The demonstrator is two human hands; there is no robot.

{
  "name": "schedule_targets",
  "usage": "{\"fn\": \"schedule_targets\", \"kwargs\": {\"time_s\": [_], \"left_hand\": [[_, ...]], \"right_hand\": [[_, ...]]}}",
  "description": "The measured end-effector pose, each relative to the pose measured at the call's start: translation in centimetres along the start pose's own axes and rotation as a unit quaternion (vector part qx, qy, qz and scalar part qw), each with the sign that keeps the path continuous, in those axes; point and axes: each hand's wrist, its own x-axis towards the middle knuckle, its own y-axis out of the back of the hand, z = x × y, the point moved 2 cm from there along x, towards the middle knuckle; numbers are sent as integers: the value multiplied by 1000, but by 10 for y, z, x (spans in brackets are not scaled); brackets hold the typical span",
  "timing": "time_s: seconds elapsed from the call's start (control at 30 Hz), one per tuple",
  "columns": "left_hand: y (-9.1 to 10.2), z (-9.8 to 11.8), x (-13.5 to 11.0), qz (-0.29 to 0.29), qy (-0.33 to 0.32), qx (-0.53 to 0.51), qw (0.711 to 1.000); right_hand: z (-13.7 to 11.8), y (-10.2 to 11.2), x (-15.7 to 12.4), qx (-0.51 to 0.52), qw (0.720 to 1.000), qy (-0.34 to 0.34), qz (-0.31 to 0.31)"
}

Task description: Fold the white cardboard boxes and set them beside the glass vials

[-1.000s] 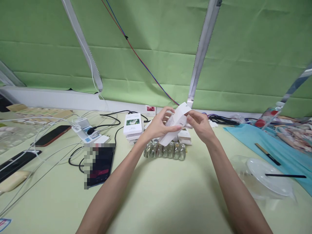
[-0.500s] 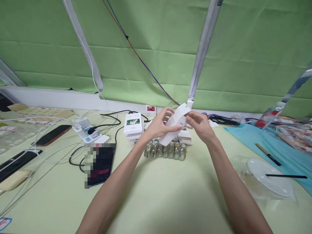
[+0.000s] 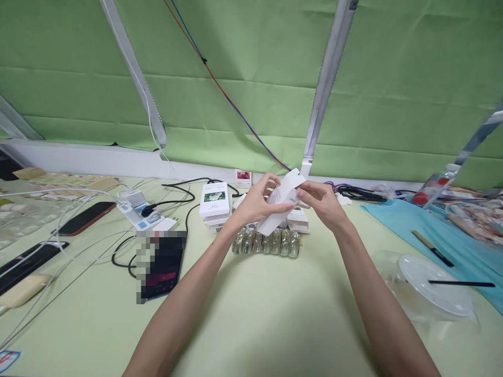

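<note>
A small white carton (image 3: 281, 200) is held tilted above the table, its top flap up near the metal post. My left hand (image 3: 254, 203) grips its lower left side. My right hand (image 3: 319, 202) pinches its upper right end at the flap. Right below the carton lies a row of several small glass bottles (image 3: 266, 242) in clear wrap. Behind them sit stacked white boxes (image 3: 214, 204), one with a flower picture, and another white box (image 3: 297, 220) partly hidden by my hands.
A phone (image 3: 160, 264) lies to the left with cables and a white power strip (image 3: 144, 219). More phones (image 3: 83, 218) lie farther left. At right are a clear plastic lid (image 3: 432, 285) with a black stick, a blue cloth (image 3: 448, 238) and a bottle (image 3: 432, 187). Green backdrop behind.
The carton has shifted very slightly lower and left between my hands; my right fingers have moved a little at its top flap. Nothing else has moved.
</note>
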Motion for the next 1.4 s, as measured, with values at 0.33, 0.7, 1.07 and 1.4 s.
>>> {"fn": "schedule_targets", "kwargs": {"time_s": [0.33, 0.7, 1.07, 1.4], "left_hand": [[0, 1, 0, 0, 5, 7, 1000], [-1, 1, -1, 4, 2, 32, 999], [-1, 3, 0, 5, 0, 26, 1000], [0, 2, 0, 31, -4, 57, 998]], "right_hand": [[-2, 1, -2, 5, 999, -26, -22], [-1, 3, -4, -2, 998, -41, -46], [-3, 0, -1, 33, 999, -28, 3], [-3, 14, 0, -141, 986, 24, 80]]}}
